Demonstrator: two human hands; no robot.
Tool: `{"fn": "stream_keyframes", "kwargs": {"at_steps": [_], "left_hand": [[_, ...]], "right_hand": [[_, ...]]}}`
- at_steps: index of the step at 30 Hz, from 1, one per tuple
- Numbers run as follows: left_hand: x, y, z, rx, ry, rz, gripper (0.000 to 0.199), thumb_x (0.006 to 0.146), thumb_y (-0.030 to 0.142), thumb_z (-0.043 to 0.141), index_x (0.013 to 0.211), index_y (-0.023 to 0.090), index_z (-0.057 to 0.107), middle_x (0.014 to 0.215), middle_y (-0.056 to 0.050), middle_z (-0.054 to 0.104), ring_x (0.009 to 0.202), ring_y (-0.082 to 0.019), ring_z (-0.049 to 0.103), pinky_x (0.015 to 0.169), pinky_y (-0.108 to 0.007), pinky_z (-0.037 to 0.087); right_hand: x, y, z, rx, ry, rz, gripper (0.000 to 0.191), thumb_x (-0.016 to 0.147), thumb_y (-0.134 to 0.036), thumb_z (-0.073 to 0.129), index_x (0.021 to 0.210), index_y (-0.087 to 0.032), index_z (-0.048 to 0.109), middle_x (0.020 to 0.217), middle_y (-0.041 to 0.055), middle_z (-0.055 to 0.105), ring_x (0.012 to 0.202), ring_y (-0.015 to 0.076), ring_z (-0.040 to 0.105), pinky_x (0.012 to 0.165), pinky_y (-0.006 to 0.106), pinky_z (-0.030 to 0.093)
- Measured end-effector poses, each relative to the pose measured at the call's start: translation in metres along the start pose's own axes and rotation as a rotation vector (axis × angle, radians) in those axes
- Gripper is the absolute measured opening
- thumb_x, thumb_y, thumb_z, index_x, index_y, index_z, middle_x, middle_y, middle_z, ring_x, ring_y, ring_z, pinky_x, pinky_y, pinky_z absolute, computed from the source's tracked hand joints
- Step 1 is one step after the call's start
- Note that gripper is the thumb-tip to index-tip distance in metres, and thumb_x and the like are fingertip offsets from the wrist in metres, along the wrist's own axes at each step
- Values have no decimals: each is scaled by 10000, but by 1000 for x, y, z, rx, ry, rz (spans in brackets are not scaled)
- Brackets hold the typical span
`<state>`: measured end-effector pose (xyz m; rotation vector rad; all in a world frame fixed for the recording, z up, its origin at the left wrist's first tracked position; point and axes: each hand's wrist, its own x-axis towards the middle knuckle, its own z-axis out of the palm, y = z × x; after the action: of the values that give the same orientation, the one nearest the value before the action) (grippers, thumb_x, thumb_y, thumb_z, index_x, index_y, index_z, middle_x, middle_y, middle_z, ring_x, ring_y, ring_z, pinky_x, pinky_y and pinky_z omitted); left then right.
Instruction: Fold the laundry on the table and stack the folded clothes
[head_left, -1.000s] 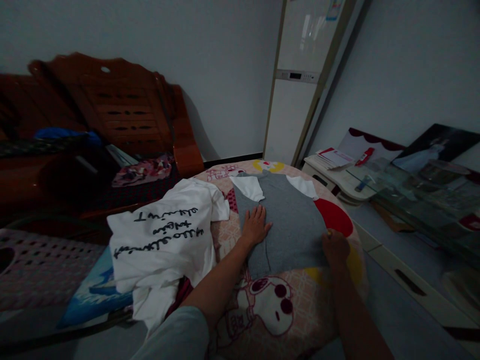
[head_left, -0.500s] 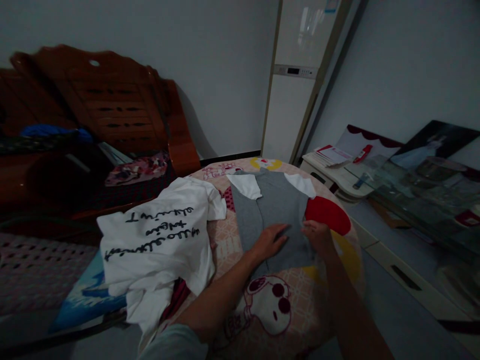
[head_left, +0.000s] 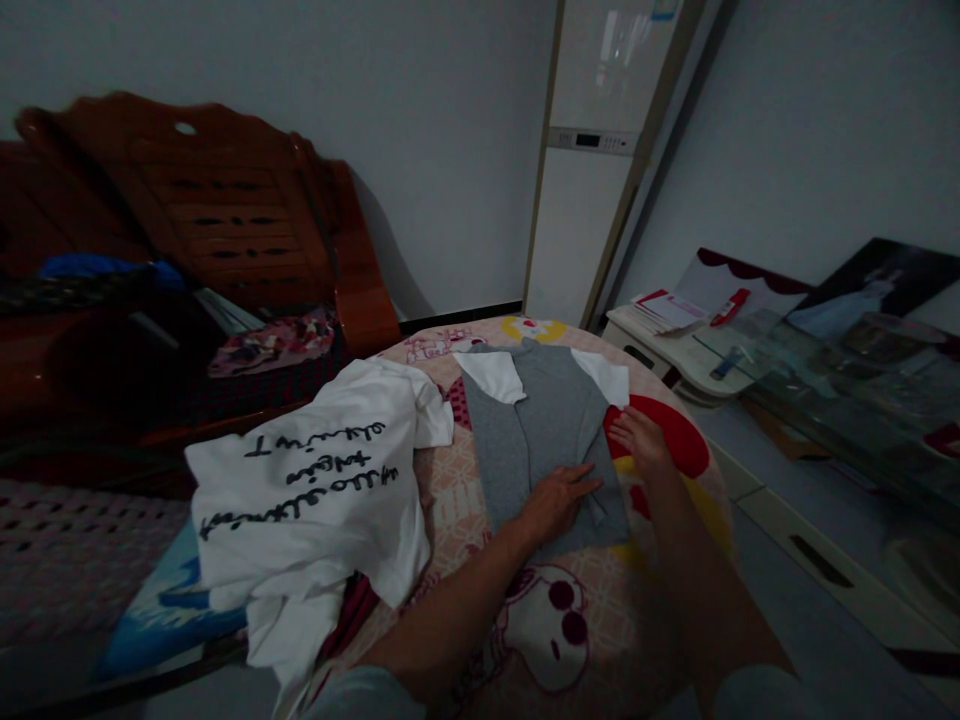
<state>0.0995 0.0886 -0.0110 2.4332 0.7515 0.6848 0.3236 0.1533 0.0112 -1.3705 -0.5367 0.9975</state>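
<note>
A grey shirt [head_left: 499, 455] with white sleeves lies on the round table, its left side folded inward and its right edge partly turned over with creases. My left hand [head_left: 559, 503] rests on the lower right part of the grey cloth, fingers apart. Just beyond the shirt's right edge, below the white sleeve [head_left: 604, 378], is my right hand [head_left: 640, 437], its fingers stretched out and holding nothing. To the left, a white shirt [head_left: 307, 490] with black lettering lies rumpled over the table's edge.
The table [head_left: 615, 620] has a patterned pink cloth. Behind at the left stands a wooden chair [head_left: 225, 210] with fabric on its seat. A low cabinet [head_left: 795, 540] with a glass shelf [head_left: 817, 395] runs along the right. A tall white unit [head_left: 574, 220] stands at the back.
My right hand has let go of the shirt's right edge and moved up and right. That edge is now folded inward. My left hand has shifted slightly down and right.
</note>
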Motion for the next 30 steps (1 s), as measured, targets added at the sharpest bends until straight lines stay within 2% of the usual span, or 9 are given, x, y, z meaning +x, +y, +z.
{"fn": "stream_keyframes", "kwargs": {"at_steps": [5,9,12,14,16,19,21,24,30], "left_hand": [[4,-1,5,15,6,21,349,874,89,533,1167,183,698,1292,-96,654,1133,-227,630,988,-372,508],[7,2,5,-20,28,15,283,911,136,521,1111,181,716,1227,-101,687,1109,-213,647,984,-365,513],[7,8,5,-91,67,34,289,935,152,495,1139,165,699,1237,-109,681,1135,-202,641,998,-343,507],[6,11,6,-145,73,59,302,941,154,488,1172,156,683,1272,-118,662,1173,-197,626,1016,-327,495],[6,13,7,-194,55,76,311,939,146,485,1184,148,678,1294,-129,648,1199,-199,614,1021,-320,493],[5,12,10,-268,2,99,325,917,104,479,1155,155,693,1287,-123,654,1192,-199,622,1008,-317,504],[3,12,10,-321,-31,129,353,896,80,479,1152,185,698,1287,-96,657,1190,-194,622,1009,-319,502],[1,13,6,-395,-8,127,346,879,93,498,1133,199,706,1241,-82,682,1143,-191,643,987,-320,509],[3,7,-13,-427,282,-237,230,863,156,540,951,177,752,919,-47,752,818,-165,683,799,-276,536]], "right_hand": [[35,-7,17,167,31,18,79,773,-194,654,786,-214,579,739,13,687,743,153,685,745,314,599],[59,-15,37,153,125,-66,91,719,-162,671,775,-192,605,742,-8,683,750,151,669,798,327,577],[61,-25,61,64,87,-236,185,699,-211,700,878,-173,674,884,19,734,903,184,675,918,369,533],[51,-30,79,-112,-76,-443,270,716,-289,707,959,-173,718,1035,46,745,1053,217,650,1014,406,474],[33,-31,96,-356,-384,-606,316,733,-360,711,1003,-201,748,1143,54,729,1172,236,605,1082,418,415],[3,-22,111,-684,-811,-619,334,744,-406,728,1041,-256,764,1174,56,720,1200,254,603,1093,435,408],[-12,-13,111,-779,-888,-607,313,777,-397,700,1056,-268,762,1198,56,709,1207,255,603,1089,442,415],[-22,-3,98,-793,-806,-602,301,809,-336,649,1081,-260,752,1225,52,696,1215,246,600,1095,448,411],[-28,9,53,-736,-624,-611,326,806,-339,609,1079,-232,752,1206,64,705,1177,262,625,1074,452,438]]}}
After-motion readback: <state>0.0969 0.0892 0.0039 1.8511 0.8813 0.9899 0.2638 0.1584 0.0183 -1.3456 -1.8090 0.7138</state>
